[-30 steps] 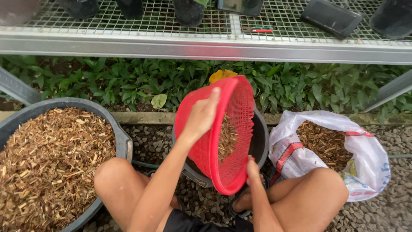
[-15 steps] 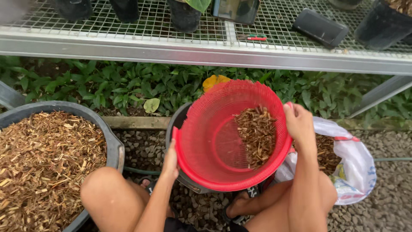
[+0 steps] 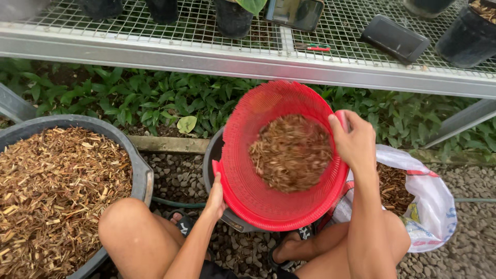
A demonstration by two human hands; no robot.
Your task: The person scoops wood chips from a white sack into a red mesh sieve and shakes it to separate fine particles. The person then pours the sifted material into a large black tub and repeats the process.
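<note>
Currently the step in hand appears to be sieving: a red sieve basket is held tilted over a dark bucket, with a heap of brown wood chips lying on its mesh.

1. Left hand: grips the near-left rim of the sieve basket from below. The fingers are closed on the rim; the wood chips lie beyond and to the right of these fingers, not touching them.
2. Right hand: holds the far-right rim, fingers curled over the edge and clamped on it. The heap lies just to the left of these fingers, close beside them but apart.
3. Judged next move: a level, two-handed shake, keeping the basket above the bucket so that fine material drops inside and nothing spills over the tilted rim.

Beside the left hand, further left, stands a large tub filled with coarse chips. Right of the right hand lies an open white sack. Beyond the fingers grow green plants, and above them runs a wire-mesh bench carrying black pots.
</note>
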